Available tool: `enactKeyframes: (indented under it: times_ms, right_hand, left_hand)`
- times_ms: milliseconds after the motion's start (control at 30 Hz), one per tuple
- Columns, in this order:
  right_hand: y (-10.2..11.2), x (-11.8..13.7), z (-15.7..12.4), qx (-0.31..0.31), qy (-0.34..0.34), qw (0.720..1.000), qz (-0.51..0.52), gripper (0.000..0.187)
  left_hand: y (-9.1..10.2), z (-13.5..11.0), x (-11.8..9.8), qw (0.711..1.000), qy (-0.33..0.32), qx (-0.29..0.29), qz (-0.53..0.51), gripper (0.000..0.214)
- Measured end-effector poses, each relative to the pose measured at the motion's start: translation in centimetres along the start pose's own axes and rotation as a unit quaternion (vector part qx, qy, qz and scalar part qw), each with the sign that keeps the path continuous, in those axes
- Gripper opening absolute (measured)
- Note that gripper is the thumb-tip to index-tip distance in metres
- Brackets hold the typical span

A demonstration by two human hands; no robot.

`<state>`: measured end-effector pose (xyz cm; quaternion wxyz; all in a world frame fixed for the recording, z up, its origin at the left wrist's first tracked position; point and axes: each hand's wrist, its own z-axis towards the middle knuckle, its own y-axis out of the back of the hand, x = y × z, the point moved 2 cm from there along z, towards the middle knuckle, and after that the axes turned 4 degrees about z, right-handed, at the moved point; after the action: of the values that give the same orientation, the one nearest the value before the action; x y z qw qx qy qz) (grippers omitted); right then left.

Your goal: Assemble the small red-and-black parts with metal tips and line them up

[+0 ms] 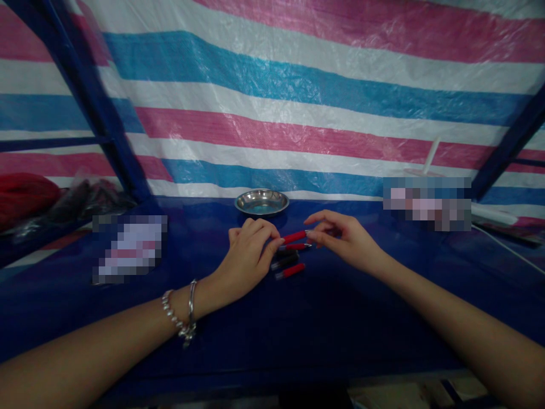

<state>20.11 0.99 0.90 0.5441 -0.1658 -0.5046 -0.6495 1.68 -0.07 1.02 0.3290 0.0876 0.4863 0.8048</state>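
Several small red and black tube-shaped pieces [290, 262] lie together at the middle of a dark blue table [298, 329]. My left hand [249, 254], with bracelets at the wrist, rests on the table with its fingers curled onto the left end of the pieces. My right hand [344, 238] comes in from the right and pinches the right end of one red piece [295, 237] between thumb and fingertips. The two hands meet over the little pile.
A shallow round metal dish [261, 201] stands behind the hands near the back edge. A striped pink, blue and white tarpaulin [298, 113] hangs behind the table. Dark bagged items [85, 199] and red cloth [23, 196] lie at far left. Blue frame posts [91, 108] stand at both sides.
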Motion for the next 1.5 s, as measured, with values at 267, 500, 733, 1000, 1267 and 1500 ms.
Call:
enactKeyframes:
  times_ms: [267, 500, 733, 1000, 1267, 1500]
  right_hand:
    - [0.06, 0.07, 0.02, 0.016, 0.006, 0.998, -0.063, 0.027]
    - [0.06, 0.15, 0.01, 0.020, 0.027, 0.995, -0.095, 0.024]
    - [-0.07, 0.33, -0.13, 0.010, 0.024, 0.997, -0.076, 0.016]
    - [-0.01, 0.18, -0.05, 0.032, 0.039, 0.995, -0.087, 0.013]
    - [-0.05, 0.29, -0.11, 0.033, 0.035, 0.995, -0.082, 0.014]
    - [-0.02, 0.23, -0.07, 0.027, 0.027, 0.993, -0.111, 0.011]
  left_hand:
    - [-0.05, -0.05, 0.10, 1.000, -0.004, -0.005, 0.002, 0.012]
    - [-0.07, -0.08, 0.08, 1.000, -0.009, -0.010, 0.006, 0.011]
    - [-0.12, -0.05, -0.02, 1.000, -0.009, -0.009, 0.015, 0.012]
    - [0.01, -0.06, 0.01, 1.000, -0.010, -0.014, 0.015, 0.010]
    - [0.00, -0.13, 0.10, 1.000, -0.017, -0.017, 0.016, 0.008]
    - [-0.16, -0.08, 0.08, 1.000, -0.016, -0.008, 0.021, 0.009]
